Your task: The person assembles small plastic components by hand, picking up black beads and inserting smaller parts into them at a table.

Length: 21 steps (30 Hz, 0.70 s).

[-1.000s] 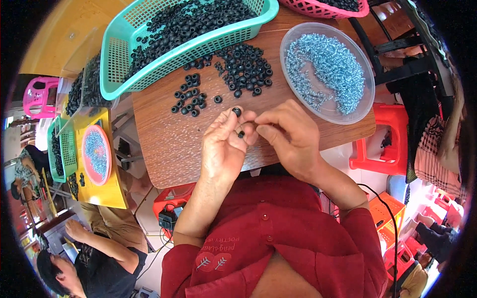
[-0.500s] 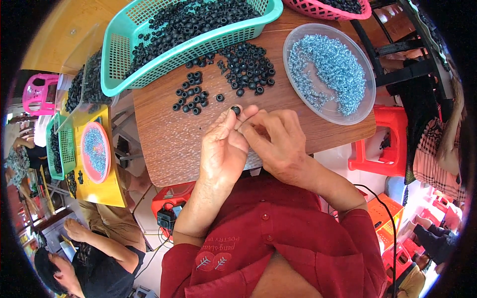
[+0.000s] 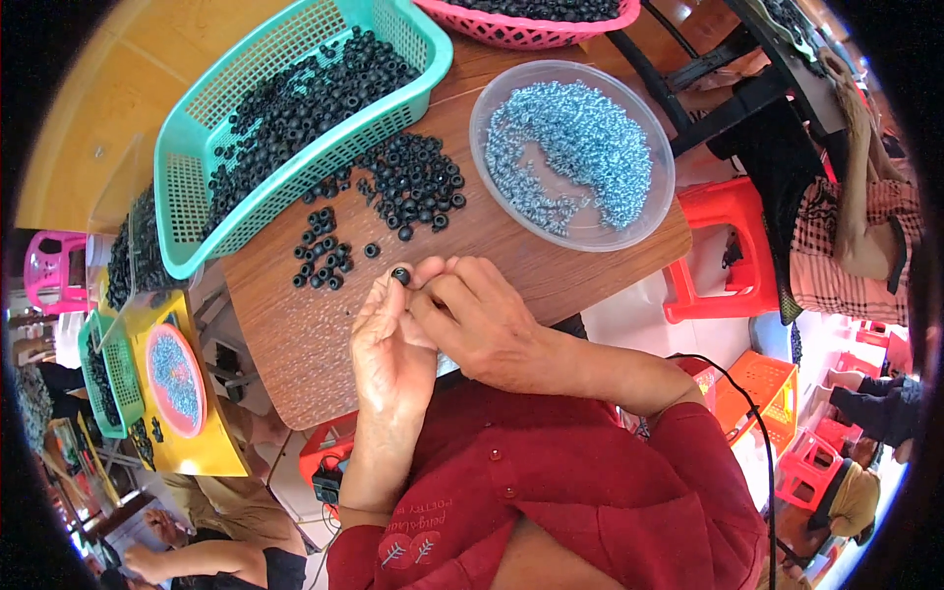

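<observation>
The left hand (image 3: 391,359) is nearly closed at its fingertips, with a black bead (image 3: 400,276) gripped there, nearer the person than the teal basket (image 3: 305,184). The right hand (image 3: 487,329) has its fingers bent in against the left fingertips; whether it grips anything is hidden.

Both wrists lie on the near side of the desk (image 3: 295,369), the side away from the teal basket. Bare wood runs from the left hand toward the desk's left edge, below the teal basket, and another bare strip lies to the basket's right, beyond the right hand.

Just beside the basket's near wall is a heap of loose beads (image 3: 411,187), with a smaller cluster (image 3: 320,254) and one single bead (image 3: 372,250) between basket and hands. Right of the basket, a clear bowl (image 3: 664,177) of light-blue pieces takes up that side, and a pink basket (image 3: 531,34) stands farther back. A red stool (image 3: 718,206) is past the desk's right edge, well apart from the teal basket.
</observation>
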Tool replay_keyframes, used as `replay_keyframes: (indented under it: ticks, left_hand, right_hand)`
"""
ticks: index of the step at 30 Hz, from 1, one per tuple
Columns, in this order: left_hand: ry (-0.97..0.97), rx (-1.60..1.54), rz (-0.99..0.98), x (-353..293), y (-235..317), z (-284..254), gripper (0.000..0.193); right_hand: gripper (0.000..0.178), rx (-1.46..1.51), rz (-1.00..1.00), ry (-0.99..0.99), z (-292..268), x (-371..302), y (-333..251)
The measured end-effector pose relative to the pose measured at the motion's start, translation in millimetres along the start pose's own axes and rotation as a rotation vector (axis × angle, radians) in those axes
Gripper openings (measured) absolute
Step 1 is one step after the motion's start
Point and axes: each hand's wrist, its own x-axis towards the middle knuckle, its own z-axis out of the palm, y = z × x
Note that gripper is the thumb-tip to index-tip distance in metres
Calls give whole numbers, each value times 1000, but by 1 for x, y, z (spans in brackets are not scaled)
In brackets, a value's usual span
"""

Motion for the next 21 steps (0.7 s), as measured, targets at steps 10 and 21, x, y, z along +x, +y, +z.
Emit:
replay_keyframes:
  ticks: [10,21]
  left_hand:
    - [-12,93,5,0,-2,3,18]
    - [54,195,47,-5,-10,0,17]
  right_hand:
    - [27,214,163,86,-5,-10,6]
    - [18,394,313,99,-18,-6,11]
